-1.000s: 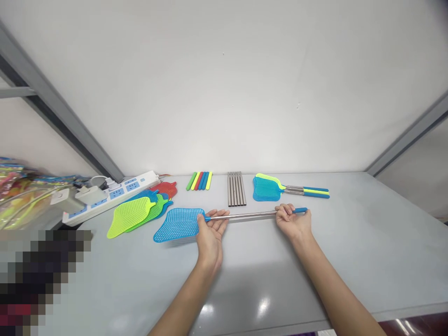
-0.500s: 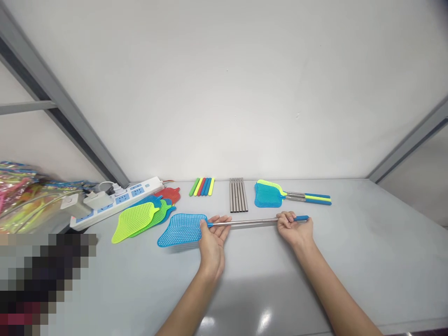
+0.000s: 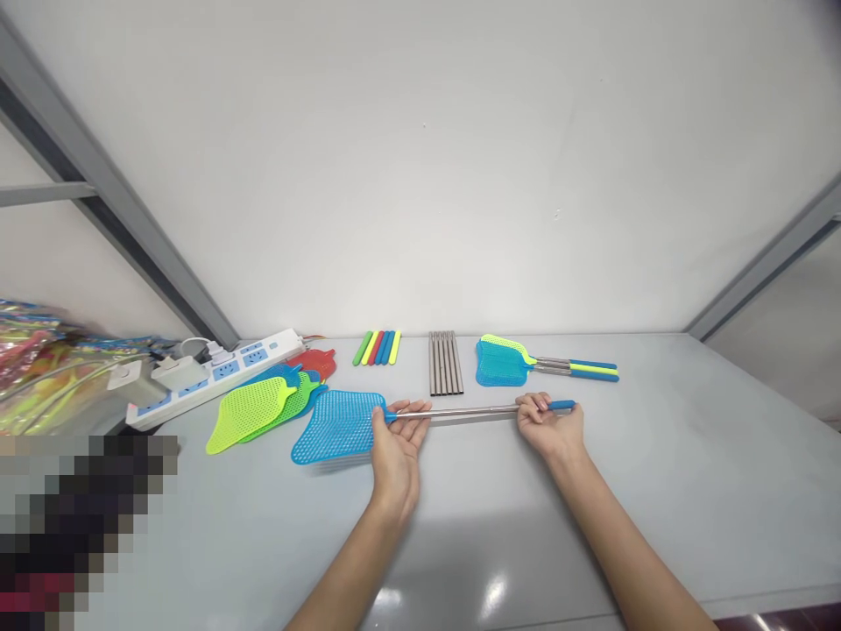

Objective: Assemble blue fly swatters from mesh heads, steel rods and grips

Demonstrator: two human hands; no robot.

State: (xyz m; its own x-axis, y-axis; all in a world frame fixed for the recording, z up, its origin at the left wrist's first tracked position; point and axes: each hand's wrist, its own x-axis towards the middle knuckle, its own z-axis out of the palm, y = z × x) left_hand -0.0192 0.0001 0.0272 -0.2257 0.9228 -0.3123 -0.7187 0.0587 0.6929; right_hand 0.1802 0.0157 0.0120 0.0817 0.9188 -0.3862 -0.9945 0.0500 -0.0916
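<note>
Both my hands hold a blue fly swatter (image 3: 342, 427) with an extended metal rod, level above the grey table. My left hand (image 3: 398, 451) is closed at the neck, thumb on top where the blue mesh head meets the rod. Farther right, my right hand (image 3: 548, 427) grips the rod close to the blue handle, whose end shows past the fingers. Beyond the rod lie several metal telescopic rods (image 3: 446, 364) side by side and a row of coloured handles (image 3: 377, 348). Several swatters with rods and handles (image 3: 503, 364) are stacked behind my right hand.
Loose swatter heads (image 3: 253, 412) in yellow-green, green, blue and red overlap at the left. Behind them runs a white power strip (image 3: 216, 379) with plugs and cables. Colourful plastic-wrapped packages (image 3: 59, 377) lie at far left. A white wall rises behind the grey table (image 3: 710, 491).
The view has shifted very slightly. My hands keep the same hold on the blue fly swatter, with no clear movement against the table.
</note>
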